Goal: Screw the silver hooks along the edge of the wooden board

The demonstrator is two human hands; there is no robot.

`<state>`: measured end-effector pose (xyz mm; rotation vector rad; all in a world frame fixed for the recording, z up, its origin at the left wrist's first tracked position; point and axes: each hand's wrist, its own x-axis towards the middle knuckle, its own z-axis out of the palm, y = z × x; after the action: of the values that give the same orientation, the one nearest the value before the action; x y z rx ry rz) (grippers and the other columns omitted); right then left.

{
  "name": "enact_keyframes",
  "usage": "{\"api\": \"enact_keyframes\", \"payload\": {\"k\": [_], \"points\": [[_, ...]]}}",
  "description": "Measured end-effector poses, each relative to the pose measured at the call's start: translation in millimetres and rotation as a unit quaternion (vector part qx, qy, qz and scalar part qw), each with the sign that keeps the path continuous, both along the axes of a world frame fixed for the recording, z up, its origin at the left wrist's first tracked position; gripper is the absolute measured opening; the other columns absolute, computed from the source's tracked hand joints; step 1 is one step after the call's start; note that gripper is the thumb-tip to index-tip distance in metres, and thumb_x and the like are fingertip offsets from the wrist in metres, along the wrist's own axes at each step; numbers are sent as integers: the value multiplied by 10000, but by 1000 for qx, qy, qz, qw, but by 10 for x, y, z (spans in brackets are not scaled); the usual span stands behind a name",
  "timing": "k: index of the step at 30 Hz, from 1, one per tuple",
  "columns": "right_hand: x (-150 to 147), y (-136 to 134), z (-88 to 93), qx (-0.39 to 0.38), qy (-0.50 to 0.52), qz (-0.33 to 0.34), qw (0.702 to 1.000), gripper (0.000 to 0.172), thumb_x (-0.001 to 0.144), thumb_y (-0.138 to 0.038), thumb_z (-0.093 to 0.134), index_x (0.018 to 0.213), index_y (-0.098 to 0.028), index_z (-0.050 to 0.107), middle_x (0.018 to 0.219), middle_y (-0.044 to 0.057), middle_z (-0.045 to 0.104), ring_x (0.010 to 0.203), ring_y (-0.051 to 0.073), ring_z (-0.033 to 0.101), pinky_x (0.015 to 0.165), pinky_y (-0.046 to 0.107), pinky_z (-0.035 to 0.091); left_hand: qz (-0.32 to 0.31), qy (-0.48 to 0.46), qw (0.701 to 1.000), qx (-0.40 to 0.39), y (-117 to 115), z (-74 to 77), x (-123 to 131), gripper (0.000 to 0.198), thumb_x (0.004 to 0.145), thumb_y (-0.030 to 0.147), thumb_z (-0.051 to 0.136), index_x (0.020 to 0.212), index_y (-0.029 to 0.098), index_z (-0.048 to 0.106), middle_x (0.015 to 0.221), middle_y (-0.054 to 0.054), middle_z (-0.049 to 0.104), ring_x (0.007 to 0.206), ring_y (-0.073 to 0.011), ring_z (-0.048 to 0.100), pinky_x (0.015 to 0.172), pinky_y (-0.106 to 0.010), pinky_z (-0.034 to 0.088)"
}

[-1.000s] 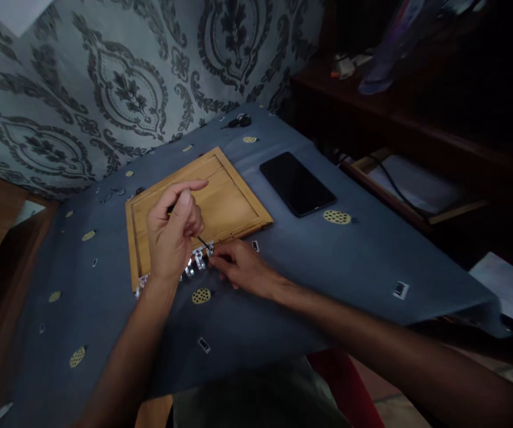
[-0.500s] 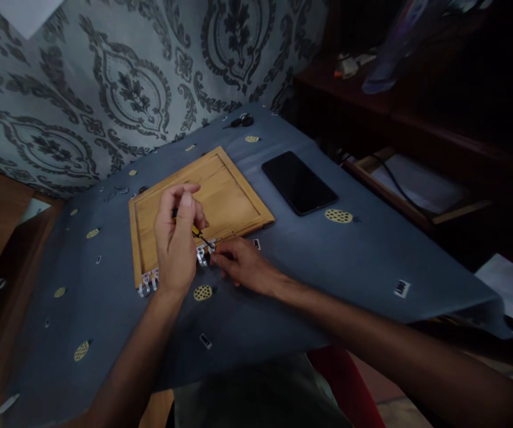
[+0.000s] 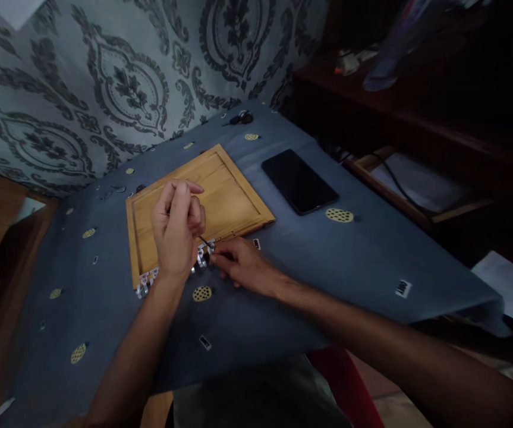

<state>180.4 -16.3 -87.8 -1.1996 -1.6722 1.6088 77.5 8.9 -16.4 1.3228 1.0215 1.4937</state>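
Observation:
A wooden framed board (image 3: 224,196) lies on a blue patterned tablecloth (image 3: 318,261). A strip of small metal hooks (image 3: 149,278) runs along its near edge. My left hand (image 3: 176,229) is closed round a small screwdriver (image 3: 203,241), its thin shaft pointing down at the hooks near the board's near edge. My right hand (image 3: 241,264) rests on the cloth just right of the shaft, fingertips pinched at the hook strip by the screwdriver's tip.
A black phone (image 3: 299,181) lies face up right of the board. A small dark tool (image 3: 239,119) sits by the patterned wall. Dark wooden shelving (image 3: 399,107) stands to the right, with a shallow tray and cable (image 3: 412,184) below.
My left hand has turned slightly on the screwdriver, the fingers curling in. The right hand stays at the hook strip. The view shifted a little.

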Motion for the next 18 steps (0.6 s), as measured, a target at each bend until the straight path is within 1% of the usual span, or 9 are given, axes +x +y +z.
{"api": "enact_keyframes", "payload": {"k": [4,6,8,10,12,14,15,16,18], "points": [[-3,-4,19,-9,0,-5,1000,229,910,-137,526,695,-150,605,541,-42,575,371,63,478,423,181,352,-99,2,995,-15,12,21,-103,196,846,378,661,782,200,610,430,116,196,365,-46,119,376,-201,149],[-5,-6,19,-13,3,-8,1000,223,911,-139,523,704,-150,607,531,-45,564,365,65,475,416,183,352,-120,9,993,-16,6,33,-152,167,861,351,638,810,193,624,441,111,222,375,-50,151,388,-196,181],[-8,-8,12,-18,8,-9,1000,222,910,-136,520,704,-150,602,531,-47,559,361,63,469,406,179,349,-95,36,995,-9,-12,40,-183,187,882,365,615,832,186,631,471,86,322,410,-66,281,426,-201,282],[-11,-6,5,-16,10,-6,1000,225,910,-134,518,701,-149,598,537,-47,561,359,59,465,402,173,343,-41,84,996,3,-46,39,-189,258,907,433,588,866,182,633,564,40,476,516,-92,449,522,-224,403],[-11,-2,2,-6,8,-1,1000,232,914,-132,514,701,-147,603,539,-49,561,359,54,463,407,168,339,13,122,992,22,-94,32,-172,310,920,491,565,916,187,627,691,4,576,633,-112,544,614,-243,463],[-10,4,2,2,0,4,1000,236,918,-125,509,705,-145,610,542,-50,557,362,52,464,413,167,341,52,125,990,40,-144,21,-139,282,925,480,570,950,202,613,756,1,598,671,-114,566,652,-252,481],[-9,6,1,4,-3,6,1000,235,919,-122,508,710,-145,613,545,-50,556,365,52,465,415,167,342,66,116,990,47,-165,16,-119,247,927,454,579,953,210,608,746,10,586,662,-112,559,652,-252,481],[-8,8,1,4,-5,8,1000,232,918,-121,508,714,-145,615,547,-50,557,368,53,467,414,168,341,75,102,991,52,-182,13,-97,209,927,424,590,946,217,605,711,22,557,632,-108,539,635,-249,472],[-8,10,-3,5,-5,9,1000,225,914,-123,512,716,-148,615,549,-48,563,372,59,472,410,173,337,77,69,993,50,-198,13,-55,150,929,374,595,915,225,603,620,48,455,544,-96,450,556,-236,421]]}}
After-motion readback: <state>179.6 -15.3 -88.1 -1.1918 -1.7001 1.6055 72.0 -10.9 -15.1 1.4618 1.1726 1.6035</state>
